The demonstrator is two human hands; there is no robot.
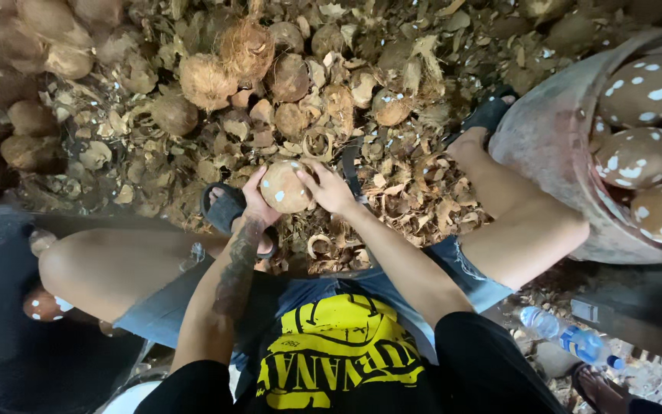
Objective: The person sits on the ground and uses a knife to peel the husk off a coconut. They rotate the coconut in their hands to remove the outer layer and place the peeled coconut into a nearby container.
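The likeliest trouble here, as I judge it, is the coconut [285, 186] slipping: it is round, its brown skin is shaved and patchy with white spots, and it is gripped only from its two sides, so a loosened grasp could let it roll off into the husk litter [415, 192] on the ground. A second risk is the upright dark metal blade [350, 165] standing just beside the right hand; a slip of the nut could carry the fingers against it. The footing is poor too, since loose husk pieces lie all around the sandals [227, 207]. The left hand [258, 201] is wrapped around the left side of the coconut, fingers curled tight on it, and the right hand [329, 188] presses on the right side with fingers spread over the top edge. The nut sits between the two hands, low between the person's knees and above the husk pile. To the right a sack [553, 146] holds more peeled nuts, and a plastic bottle [568, 333] lies near the right leg.
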